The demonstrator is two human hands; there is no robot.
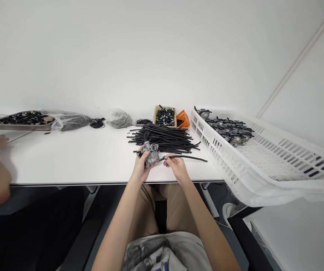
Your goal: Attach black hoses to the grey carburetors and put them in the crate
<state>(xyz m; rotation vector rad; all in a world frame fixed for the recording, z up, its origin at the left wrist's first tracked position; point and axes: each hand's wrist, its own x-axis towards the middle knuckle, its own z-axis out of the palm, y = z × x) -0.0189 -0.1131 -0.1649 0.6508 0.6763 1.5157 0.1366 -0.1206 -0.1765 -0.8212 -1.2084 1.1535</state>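
Hands close, left hand [140,169] clamped on metal carburetor [152,158], right hand [176,168] pinching black rubber hose [187,157]; carburetor judged heavy, best held by body, hose flexible.

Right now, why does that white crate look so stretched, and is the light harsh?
In the head view, the wide lens warps the white crate near the picture's edge; the light is soft and even, leaving only faint shadows on the white table.
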